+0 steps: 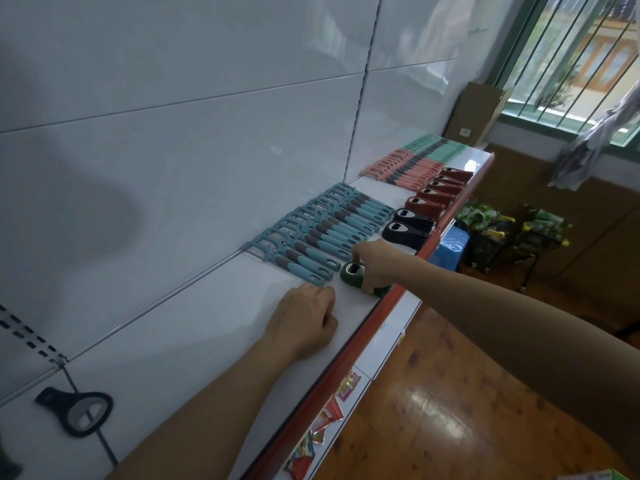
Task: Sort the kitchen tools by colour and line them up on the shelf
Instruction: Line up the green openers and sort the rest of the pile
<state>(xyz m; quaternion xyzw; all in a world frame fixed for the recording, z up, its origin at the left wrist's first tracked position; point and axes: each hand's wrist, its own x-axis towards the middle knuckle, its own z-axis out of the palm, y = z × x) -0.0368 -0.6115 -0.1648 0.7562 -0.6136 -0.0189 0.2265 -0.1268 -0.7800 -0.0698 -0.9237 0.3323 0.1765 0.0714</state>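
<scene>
Right hand (374,265): fingers wrapped round the green opener (349,271), which lies flat at the shelf (207,323) front, just beside the nearest blue peeler (301,266). Left hand (304,320): fingers clenched, nothing seen held, resting on the shelf nearby.

Bare shelf (207,323) left of blue peelers (322,233); black openers (408,226) crowd right.

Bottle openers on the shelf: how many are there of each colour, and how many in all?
Red openers: 5
Black openers in the row: 2
Green opener, gripped by the right hand: 1
Dark opener lying apart, near left: 1
Total: 9
</scene>
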